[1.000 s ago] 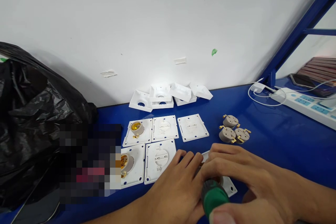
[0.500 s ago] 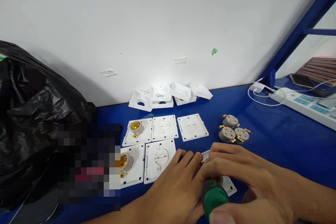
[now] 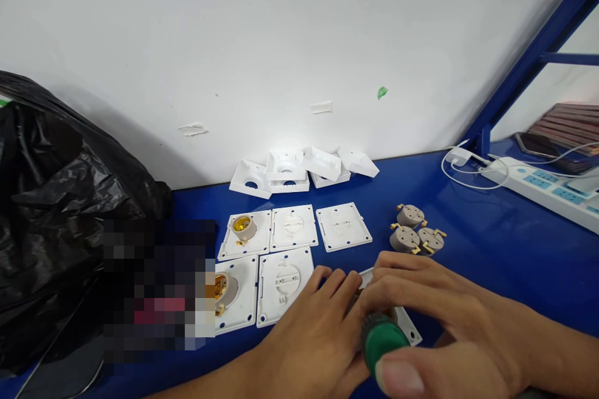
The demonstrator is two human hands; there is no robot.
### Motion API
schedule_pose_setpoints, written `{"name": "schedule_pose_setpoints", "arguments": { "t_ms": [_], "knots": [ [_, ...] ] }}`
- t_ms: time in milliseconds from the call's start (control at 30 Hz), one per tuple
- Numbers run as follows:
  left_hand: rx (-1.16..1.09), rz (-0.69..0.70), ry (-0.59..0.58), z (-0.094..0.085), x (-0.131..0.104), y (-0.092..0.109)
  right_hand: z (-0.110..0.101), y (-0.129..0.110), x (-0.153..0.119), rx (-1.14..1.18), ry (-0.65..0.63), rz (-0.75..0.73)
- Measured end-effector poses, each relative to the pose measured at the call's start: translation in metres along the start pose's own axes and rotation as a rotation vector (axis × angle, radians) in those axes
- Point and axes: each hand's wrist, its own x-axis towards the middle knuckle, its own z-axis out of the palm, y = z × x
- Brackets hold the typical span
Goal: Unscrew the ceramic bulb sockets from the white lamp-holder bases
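Observation:
My right hand (image 3: 449, 318) is closed round a screwdriver (image 3: 386, 346) with a green and black handle, the thumb lying along its near end. The screwdriver's tip is hidden. Curled fingers of my left hand (image 3: 318, 318) hold a lamp holder on a square white base plate (image 3: 408, 327), mostly covered by both hands. To the left, two lamp holders (image 3: 243, 226) with brass threads sit on white plates, one partly blurred out. Several bare white base plates (image 3: 344, 224) lie flat beyond my left hand. Three loose ceramic lamp sockets (image 3: 406, 239) with brass tabs stand beyond my right hand.
White square covers (image 3: 285, 168) are piled against the wall. A black plastic bag (image 3: 70, 212) bulges at the left beside a blurred patch. A white power strip (image 3: 552, 184) with cables lies at the right, near a blue metal frame (image 3: 524, 56) and a phone (image 3: 536, 144).
My right hand has shifted slightly and its thumb has moved across the screwdriver handle, which has turned a little. The left hand stays in place.

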Motion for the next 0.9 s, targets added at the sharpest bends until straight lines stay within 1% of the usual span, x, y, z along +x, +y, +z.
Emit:
{"name": "schedule_pose_setpoints", "arguments": {
  "t_ms": [67,167,267,400,500,567,633,700,733,800,833,867,900],
  "knots": [
    [-0.009,-0.028,0.034,0.004,0.005,-0.005,0.000,0.001,0.000,-0.001,-0.002,0.006],
    [-0.001,-0.033,0.069,0.010,0.002,-0.005,0.001,0.001,-0.003,0.011,-0.002,0.011],
    [0.020,-0.007,0.064,0.011,0.001,-0.004,0.002,0.000,-0.004,0.012,-0.009,0.004],
    [0.032,-0.005,0.069,0.009,0.002,-0.004,0.002,-0.001,-0.003,-0.006,-0.013,-0.007],
    [0.025,-0.001,0.046,0.008,0.003,-0.005,0.001,0.002,-0.001,-0.022,-0.044,-0.007],
    [0.017,-0.001,0.023,0.008,0.003,-0.005,0.000,0.004,-0.001,0.001,-0.053,-0.027],
    [0.011,0.004,0.019,0.009,0.003,-0.006,0.001,0.004,-0.002,0.008,-0.059,-0.076],
    [0.018,0.013,0.033,0.012,0.003,-0.008,0.003,0.002,-0.003,-0.035,-0.047,-0.064],
    [0.029,0.016,0.043,0.014,0.003,-0.008,0.004,0.000,-0.004,-0.062,-0.021,-0.037],
    [0.056,0.020,0.061,0.018,0.003,-0.009,0.006,-0.004,-0.004,-0.070,0.048,0.018],
    [0.069,0.016,0.071,0.020,0.003,-0.009,0.007,-0.004,-0.003,-0.062,0.142,0.033],
    [0.077,0.017,0.080,0.022,0.003,-0.009,0.008,-0.004,-0.003,-0.042,0.106,0.025],
    [0.082,0.022,0.095,0.023,0.003,-0.009,0.008,-0.004,-0.002,-0.023,0.100,-0.016]
  ]
}}
